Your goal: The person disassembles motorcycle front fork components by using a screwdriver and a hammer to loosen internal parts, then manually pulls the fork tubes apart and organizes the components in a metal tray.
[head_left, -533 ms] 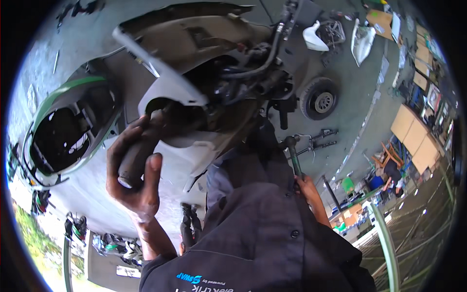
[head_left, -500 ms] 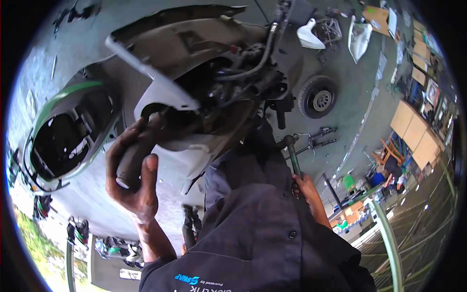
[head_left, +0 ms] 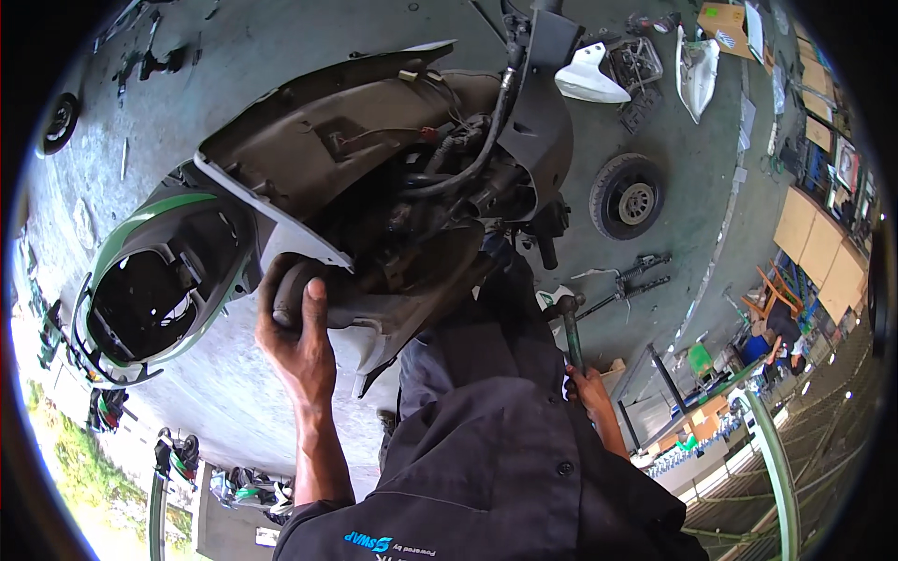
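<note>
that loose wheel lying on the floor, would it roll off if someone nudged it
Probably not: the wheel lies flat on its side on the concrete floor, so a nudge would likely slide it. Its rubber tyre should grip rather than slip. With a metal hub, it likely feels heavy for its size.

Brown cardboard box (head_left: 721, 19) top right, flat cartons (head_left: 820, 245) right edge

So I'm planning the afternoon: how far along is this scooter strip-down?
Done: body panels and a wheel lie off on the floor, wiring exposed. In hand: left hand grips a dark part under the scooter; right hand holds a hammer. Left: frame and green rear shell remain attached.
</note>
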A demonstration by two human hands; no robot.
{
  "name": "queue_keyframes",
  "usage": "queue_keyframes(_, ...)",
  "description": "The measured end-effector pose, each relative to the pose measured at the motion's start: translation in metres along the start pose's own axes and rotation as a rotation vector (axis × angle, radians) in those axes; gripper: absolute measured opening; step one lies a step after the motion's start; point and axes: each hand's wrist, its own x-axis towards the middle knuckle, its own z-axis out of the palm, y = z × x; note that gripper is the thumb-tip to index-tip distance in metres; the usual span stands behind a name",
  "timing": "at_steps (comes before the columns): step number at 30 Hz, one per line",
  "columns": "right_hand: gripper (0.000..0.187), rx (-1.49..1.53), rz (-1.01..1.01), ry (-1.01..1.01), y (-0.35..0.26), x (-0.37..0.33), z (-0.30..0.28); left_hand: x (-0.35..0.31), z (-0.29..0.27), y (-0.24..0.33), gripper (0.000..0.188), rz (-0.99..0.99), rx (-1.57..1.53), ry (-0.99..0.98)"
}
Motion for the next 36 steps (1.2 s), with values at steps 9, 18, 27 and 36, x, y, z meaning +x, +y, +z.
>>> queue_keyframes(9, 0.018, -0.010, -0.031, -0.029, -0.002, -0.001, 0.001, 0.003, -0.003, 0.007, 0.046, -0.066, 0.057, -0.018)
queue_keyframes(18, 0.023, 0.049, -0.002, -0.007, -0.014, -0.004, 0.008, -0.001, 0.002, 0.003, 0.044, -0.077, 0.010, 0.066)
queue_keyframes(27, 0.025, -0.135, -0.112, 0.059, -0.001, 0.006, 0.012, -0.002, 0.007, -0.008, 0.043, -0.137, -0.228, 0.154)
queue_keyframes(36, 0.022, -0.068, -0.086, 0.003, -0.017, 0.011, 0.014, 0.010, -0.011, 0.031, 0.039, -0.606, -0.447, -0.170)
